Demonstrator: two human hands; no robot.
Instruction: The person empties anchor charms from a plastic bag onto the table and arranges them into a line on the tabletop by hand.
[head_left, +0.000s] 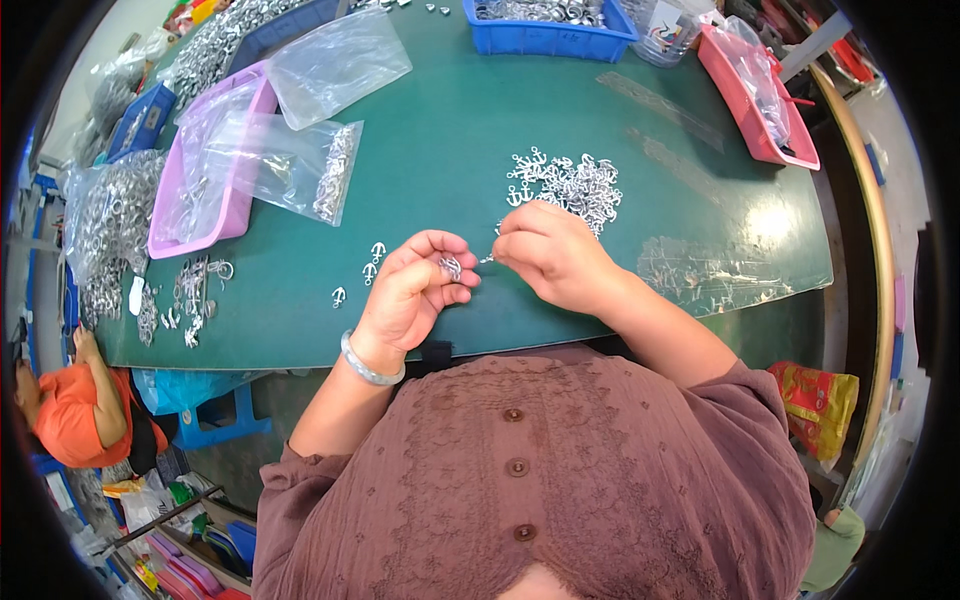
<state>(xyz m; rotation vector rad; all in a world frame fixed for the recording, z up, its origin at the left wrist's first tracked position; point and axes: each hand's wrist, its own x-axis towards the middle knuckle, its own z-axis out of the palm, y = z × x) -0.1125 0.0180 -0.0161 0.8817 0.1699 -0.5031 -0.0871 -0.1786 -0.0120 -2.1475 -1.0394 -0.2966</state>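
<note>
The right grip (556,256) was pinched on a small silver metal piece (487,260); the left grip (412,288), fingers curled, held silver anchor-shaped metal charms (451,267). Beyond, a heap of matching charms (580,188) lay on the green counter (445,120). Farther back, a clear plastic jar (670,52) bore a white label (664,20), its print illegible.

The head camera, the left one of a side-by-side pair, looks steeply down from above the person's buttoned brown blouse (440,450), facing forward across the green surface (450,130). The hands (560,258) are close below it, over the surface's near edge area; its wide fisheye view also takes in the near right corner.
</note>
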